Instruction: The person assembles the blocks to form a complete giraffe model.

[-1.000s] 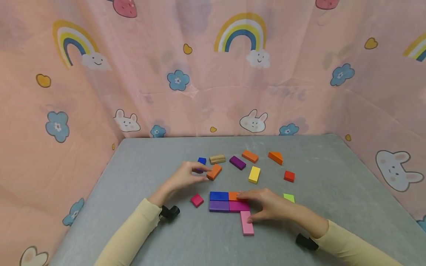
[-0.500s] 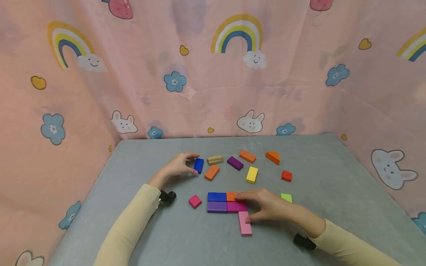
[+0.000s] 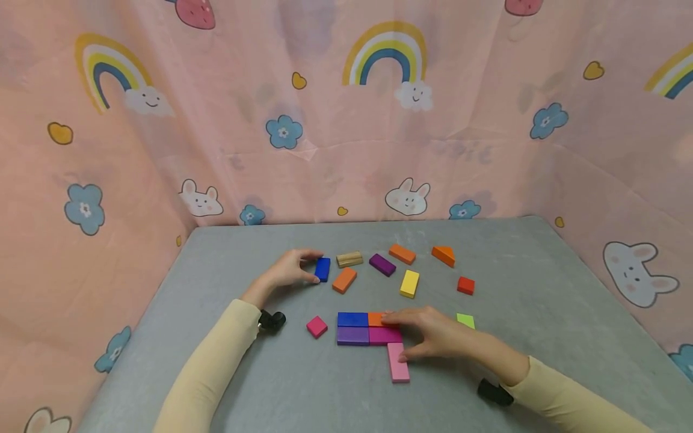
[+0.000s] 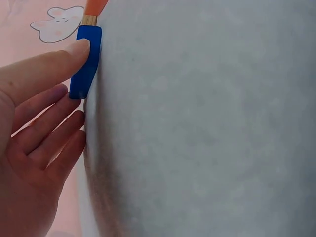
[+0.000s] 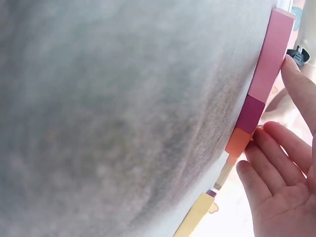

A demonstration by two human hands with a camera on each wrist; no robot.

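At the far left of the group, my left hand (image 3: 289,269) pinches a loose blue block (image 3: 322,270). Its thumb lies on the near end of that block (image 4: 88,61) in the left wrist view, the fingertips at the other end. My right hand (image 3: 438,331) rests on a flat group of blocks laid edge to edge. Its fingertips touch an orange block (image 3: 375,319) and its thumb touches a pink block (image 3: 399,364) that juts toward me. A blue block (image 3: 352,319), a purple block (image 3: 352,336) and a magenta block (image 3: 383,335) complete the group; fingers partly cover the orange one.
Loose blocks lie around: a crimson block (image 3: 317,327), an orange block (image 3: 344,280), a wooden block (image 3: 349,259), a dark purple block (image 3: 382,264), a yellow block (image 3: 409,284), an orange triangle (image 3: 444,256), a red block (image 3: 466,285), and a green block (image 3: 465,321) behind the right wrist.
My left hand has moved left and back, from beside the loose orange block to the blue block, and now pinches it. The right hand stays put on the group.
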